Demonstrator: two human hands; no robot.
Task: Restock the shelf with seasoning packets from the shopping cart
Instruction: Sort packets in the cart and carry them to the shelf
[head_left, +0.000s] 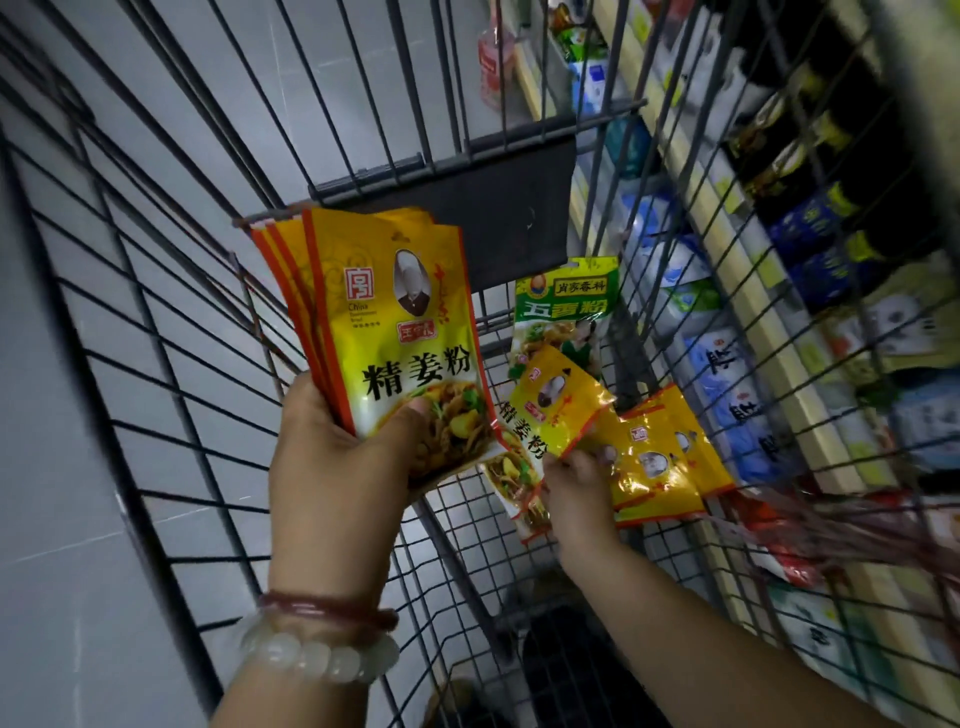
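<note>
Seasoning packets (566, 400) lie loose in the shopping cart (171, 395), lower centre: light, thin, slippery foil, best pinched at an edge. Left hand (337, 467) clamps a fanned stack (395, 332); right hand (576, 493) pinches one packet.

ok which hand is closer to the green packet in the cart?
Right. The right hand reaches among the loose yellow packets just below the green packet. The left hand is off to its left, holding a fanned stack of yellow packets.
</note>
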